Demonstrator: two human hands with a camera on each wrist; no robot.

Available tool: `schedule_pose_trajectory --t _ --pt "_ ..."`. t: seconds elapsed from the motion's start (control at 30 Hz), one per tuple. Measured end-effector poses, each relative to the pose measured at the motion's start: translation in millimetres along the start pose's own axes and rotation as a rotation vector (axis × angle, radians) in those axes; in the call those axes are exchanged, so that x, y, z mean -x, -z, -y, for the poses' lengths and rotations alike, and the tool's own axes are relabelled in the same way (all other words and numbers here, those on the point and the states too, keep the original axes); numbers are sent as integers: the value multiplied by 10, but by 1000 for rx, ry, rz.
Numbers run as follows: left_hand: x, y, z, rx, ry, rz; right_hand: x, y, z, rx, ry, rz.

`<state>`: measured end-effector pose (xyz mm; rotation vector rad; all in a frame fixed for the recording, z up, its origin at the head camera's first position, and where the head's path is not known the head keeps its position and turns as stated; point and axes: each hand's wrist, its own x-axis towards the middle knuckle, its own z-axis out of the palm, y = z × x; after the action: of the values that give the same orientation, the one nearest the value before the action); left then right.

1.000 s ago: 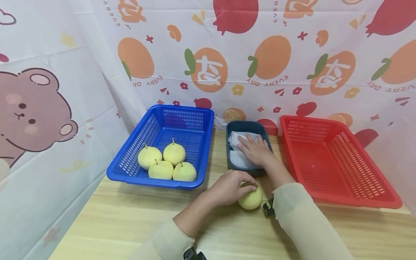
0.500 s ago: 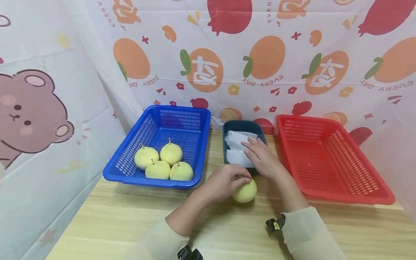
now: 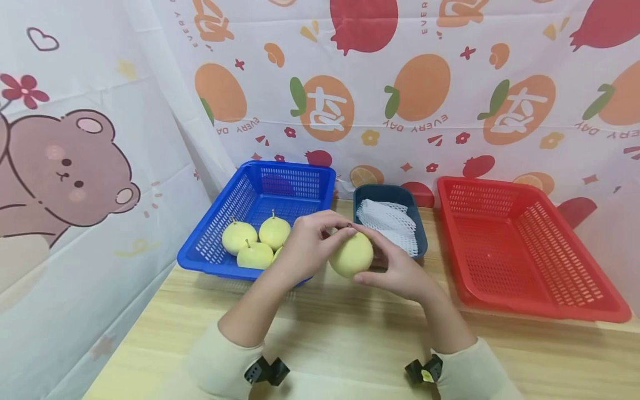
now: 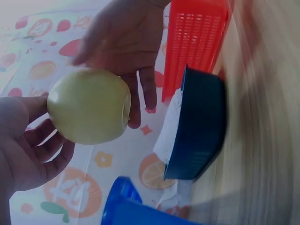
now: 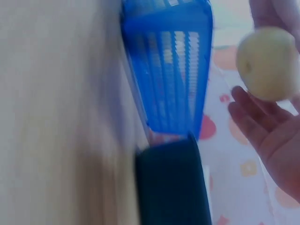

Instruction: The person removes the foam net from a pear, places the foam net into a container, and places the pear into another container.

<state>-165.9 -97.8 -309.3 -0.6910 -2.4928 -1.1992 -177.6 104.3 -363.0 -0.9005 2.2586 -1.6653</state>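
Observation:
A pale yellow pear (image 3: 356, 255) is held up above the table, level with the front of a dark teal box. My left hand (image 3: 309, 240) grips it from the left, thumb and fingers near the stem. On the other side my right hand (image 3: 402, 271) is spread around the pear, its fingers fairly straight. In the left wrist view that right hand (image 4: 129, 42) lies beside and behind the fruit, slightly blurred; whether it touches is unclear. White foam nets (image 3: 387, 219) lie in the teal box (image 3: 423, 240) just behind the hands.
To the left stands a blue basket (image 3: 300, 186) with several pears (image 3: 274, 232) at its front end, partly hidden by my left arm. A red basket (image 3: 492, 253) stands on the right. A printed cloth (image 3: 280, 100) hangs behind the wooden table (image 3: 340, 344).
The left hand has lifted the pear off the table, up and to the left. My right hand has left the foam nets in the box and come to the pear's right side.

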Motion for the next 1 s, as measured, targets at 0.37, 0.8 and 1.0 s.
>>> schedule_pose_trajectory --t 0.37,0.8,1.0 --pt "-64 182 22 -66 209 218 -232 -273 46 41 22 -303" --pt "-517 699 292 -228 311 204 -318 -504 -51 116 -1 -160" --pt "-752 668 652 -347 379 242 -289 -624 -94 288 -54 -29"
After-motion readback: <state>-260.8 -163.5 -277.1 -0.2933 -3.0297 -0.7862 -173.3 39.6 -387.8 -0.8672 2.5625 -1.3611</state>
